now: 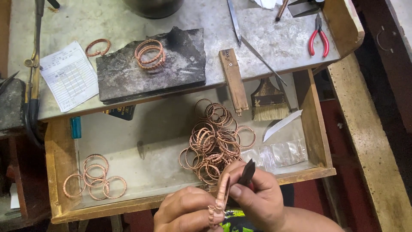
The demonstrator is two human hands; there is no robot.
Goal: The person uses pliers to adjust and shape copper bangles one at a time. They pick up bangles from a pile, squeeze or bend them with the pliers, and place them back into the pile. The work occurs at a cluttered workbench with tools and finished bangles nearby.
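My left hand (184,212) holds a copper-coloured twisted bangle (219,198) edge-on at the bottom centre. My right hand (257,195) grips a dark pointed tool (247,172) right beside the bangle's upper part. Just beyond my hands a big heap of similar copper bangles (214,144) lies in an open wooden drawer (317,129). A smaller group of bangles (94,176) lies at the drawer's left end.
A dark slab (171,68) on the grey bench carries stacked bangles (150,53); one bangle (98,47) lies beside a printed paper sheet (71,75). Red-handled pliers (318,41), a brush (269,101), a wooden peg (234,79), tweezers (234,19) and plastic bags (279,154) are nearby.
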